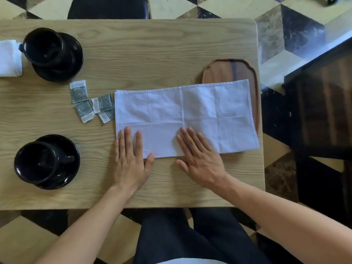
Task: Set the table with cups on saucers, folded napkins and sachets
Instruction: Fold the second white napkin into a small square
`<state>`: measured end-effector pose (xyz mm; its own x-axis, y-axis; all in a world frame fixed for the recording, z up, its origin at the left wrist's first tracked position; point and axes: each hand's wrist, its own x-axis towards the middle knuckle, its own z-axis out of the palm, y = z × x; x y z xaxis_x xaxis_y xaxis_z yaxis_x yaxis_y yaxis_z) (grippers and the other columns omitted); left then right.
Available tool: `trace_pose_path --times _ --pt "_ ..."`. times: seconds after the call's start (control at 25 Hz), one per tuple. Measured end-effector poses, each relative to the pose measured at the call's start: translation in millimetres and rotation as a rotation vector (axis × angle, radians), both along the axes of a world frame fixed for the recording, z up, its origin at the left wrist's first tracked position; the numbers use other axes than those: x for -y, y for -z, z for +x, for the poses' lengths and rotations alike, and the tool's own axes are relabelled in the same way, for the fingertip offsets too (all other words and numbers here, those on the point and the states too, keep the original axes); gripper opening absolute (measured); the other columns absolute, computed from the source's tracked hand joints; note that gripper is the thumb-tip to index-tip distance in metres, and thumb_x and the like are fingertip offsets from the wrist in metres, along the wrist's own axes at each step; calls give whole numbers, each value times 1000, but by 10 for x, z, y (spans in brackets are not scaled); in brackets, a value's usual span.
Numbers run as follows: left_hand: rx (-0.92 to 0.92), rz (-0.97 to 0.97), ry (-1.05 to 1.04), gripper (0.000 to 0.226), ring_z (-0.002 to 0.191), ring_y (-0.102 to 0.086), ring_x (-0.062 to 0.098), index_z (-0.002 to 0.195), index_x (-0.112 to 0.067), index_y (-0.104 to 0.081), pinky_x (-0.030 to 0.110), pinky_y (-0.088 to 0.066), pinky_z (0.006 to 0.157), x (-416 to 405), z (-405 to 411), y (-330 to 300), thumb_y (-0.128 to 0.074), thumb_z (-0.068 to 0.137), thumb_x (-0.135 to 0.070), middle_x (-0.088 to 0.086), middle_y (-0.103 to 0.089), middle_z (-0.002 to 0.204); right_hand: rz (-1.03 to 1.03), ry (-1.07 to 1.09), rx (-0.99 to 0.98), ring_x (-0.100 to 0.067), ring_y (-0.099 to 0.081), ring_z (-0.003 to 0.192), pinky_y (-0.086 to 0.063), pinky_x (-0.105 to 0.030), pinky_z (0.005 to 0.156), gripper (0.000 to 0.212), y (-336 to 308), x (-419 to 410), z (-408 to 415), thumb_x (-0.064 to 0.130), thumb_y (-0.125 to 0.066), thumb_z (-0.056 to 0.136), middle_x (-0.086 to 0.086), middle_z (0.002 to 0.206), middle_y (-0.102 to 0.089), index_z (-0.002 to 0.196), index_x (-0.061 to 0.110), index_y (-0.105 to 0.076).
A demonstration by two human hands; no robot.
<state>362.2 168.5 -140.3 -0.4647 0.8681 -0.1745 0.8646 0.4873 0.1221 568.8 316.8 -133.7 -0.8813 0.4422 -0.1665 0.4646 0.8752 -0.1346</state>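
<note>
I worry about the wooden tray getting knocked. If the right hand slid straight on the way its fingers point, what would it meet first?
Probably not the tray. The right hand lies flat on the white napkin, fingers pointing away and slightly left. That line crosses only napkin, then bare table. The wooden tray sits off to the right.

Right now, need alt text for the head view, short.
Both hands, left hand and right hand, press flat on a white napkin spread on a wooden table, its far end over a wooden tray. To the left lie sachets, two black cups on saucers and a folded napkin.
</note>
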Motion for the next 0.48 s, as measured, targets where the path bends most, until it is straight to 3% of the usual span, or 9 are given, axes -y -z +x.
trace_pose_path --times 0.2,0.48 --pt "7 -36 1 82 155 4 39 161 -7 -8 56 -5 125 18 -8 -10 -23 99 -58 24 3 167 29 79 65 -27 3 158 -6 -50 127 74 -97 -407 624 60 -20 105 -7 171 2 163 17 -6" --pt "27 -131 -11 89 155 10 36 161 -10 1 52 0 125 -25 1 -124 -8 94 -68 22 9 167 -27 202 138 -21 11 157 -2 -49 128 82 -254 -721 1140 62 -26 105 -6 171 9 162 10 1"
